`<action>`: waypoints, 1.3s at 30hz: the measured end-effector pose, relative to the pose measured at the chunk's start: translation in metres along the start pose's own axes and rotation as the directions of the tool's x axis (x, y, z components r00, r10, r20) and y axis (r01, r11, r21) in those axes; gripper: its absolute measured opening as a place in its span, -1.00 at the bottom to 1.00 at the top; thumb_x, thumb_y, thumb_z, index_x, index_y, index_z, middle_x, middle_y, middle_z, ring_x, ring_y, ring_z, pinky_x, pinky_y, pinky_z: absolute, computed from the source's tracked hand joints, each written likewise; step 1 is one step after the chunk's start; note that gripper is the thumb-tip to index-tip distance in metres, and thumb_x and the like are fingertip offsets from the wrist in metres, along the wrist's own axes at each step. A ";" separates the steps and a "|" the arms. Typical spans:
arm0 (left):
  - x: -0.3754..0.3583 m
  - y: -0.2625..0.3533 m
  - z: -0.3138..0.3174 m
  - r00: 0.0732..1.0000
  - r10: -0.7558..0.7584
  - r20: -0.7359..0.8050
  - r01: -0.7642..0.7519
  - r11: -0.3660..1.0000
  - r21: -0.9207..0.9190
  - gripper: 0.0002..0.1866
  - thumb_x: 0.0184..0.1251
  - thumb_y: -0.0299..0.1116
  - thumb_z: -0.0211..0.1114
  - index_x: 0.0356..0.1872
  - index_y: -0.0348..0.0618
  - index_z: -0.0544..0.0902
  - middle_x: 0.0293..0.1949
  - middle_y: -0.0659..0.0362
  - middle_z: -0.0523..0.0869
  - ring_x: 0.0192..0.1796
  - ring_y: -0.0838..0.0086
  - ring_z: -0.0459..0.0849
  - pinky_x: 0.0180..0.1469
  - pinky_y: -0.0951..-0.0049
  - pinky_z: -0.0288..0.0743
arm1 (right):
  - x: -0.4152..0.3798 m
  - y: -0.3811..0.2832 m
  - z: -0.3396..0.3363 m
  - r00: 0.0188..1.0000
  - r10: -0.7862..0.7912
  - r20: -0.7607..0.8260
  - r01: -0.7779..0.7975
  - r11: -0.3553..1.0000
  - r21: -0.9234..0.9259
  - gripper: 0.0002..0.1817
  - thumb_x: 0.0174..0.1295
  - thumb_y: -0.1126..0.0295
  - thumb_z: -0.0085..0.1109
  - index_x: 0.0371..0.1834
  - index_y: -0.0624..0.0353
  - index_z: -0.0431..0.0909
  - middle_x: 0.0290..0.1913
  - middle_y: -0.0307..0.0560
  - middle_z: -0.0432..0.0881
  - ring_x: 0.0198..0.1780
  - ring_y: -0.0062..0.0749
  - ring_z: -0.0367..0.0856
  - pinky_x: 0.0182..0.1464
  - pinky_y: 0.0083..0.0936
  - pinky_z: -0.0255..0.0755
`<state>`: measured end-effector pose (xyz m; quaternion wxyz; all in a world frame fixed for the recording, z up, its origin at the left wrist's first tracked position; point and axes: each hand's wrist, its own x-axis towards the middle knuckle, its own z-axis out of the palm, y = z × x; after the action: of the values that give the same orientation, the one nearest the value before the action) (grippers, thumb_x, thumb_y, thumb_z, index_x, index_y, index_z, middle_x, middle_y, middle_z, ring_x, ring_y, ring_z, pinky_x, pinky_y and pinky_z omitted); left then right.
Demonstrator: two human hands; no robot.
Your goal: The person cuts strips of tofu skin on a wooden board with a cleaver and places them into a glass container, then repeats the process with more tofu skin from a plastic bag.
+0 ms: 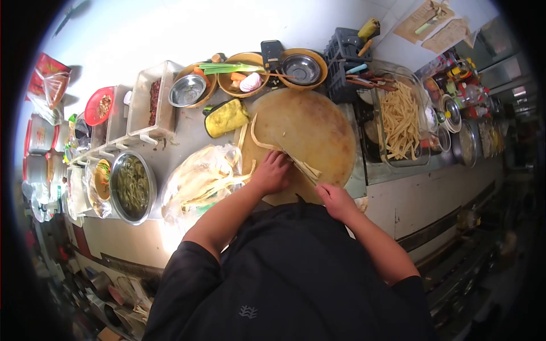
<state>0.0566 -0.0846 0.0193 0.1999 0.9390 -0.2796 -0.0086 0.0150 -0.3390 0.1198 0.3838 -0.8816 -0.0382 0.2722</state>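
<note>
Left grip holds the pale strip down; right grip is closed on the knife; one should cut evenly.

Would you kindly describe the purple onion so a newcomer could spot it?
Find the big round chopping board; beyond its upper-left edge sits a basket crossed by green scallions. The purple onion lies inside, right of the orange carrot pieces, the only purple-and-white thing there.
</note>
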 end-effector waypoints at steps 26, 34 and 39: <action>0.001 -0.022 -0.001 0.992 -0.100 -0.081 0.095 0.993 -0.064 -0.31 -0.04 -0.12 0.43 0.21 -0.14 0.63 0.25 -0.04 0.54 0.41 0.03 0.38 0.47 0.07 0.28 | 0.043 -0.004 0.014 1.000 -0.017 -0.010 0.018 1.000 0.014 -0.48 0.50 -0.05 -0.01 0.12 0.17 0.66 -0.04 0.23 0.73 0.04 0.16 0.69 0.08 -0.16 0.54; -0.004 -0.036 0.001 0.995 -0.081 -0.053 0.076 0.992 -0.097 -0.34 0.02 -0.17 0.43 0.22 -0.19 0.61 0.32 -0.08 0.49 0.40 0.00 0.39 0.45 0.13 0.36 | 0.021 -0.011 0.007 0.999 -0.048 0.002 0.048 0.998 -0.031 -0.49 0.50 -0.05 -0.01 0.10 0.17 0.67 -0.04 0.22 0.73 0.03 0.16 0.69 0.07 -0.16 0.54; -0.002 -0.035 0.001 0.994 -0.083 -0.070 0.077 0.993 -0.087 -0.36 0.03 -0.20 0.42 0.22 -0.18 0.61 0.30 -0.07 0.51 0.40 0.00 0.40 0.44 0.14 0.36 | 0.030 -0.018 0.014 0.999 -0.035 -0.004 0.034 0.998 -0.061 -0.48 0.50 -0.06 -0.03 0.12 0.16 0.66 -0.03 0.22 0.73 0.05 0.17 0.68 0.08 -0.13 0.54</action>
<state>0.0728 -0.0575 0.0045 0.2487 0.9400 -0.2336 0.0061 0.0359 -0.3087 0.1112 0.3614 -0.8928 -0.0606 0.2618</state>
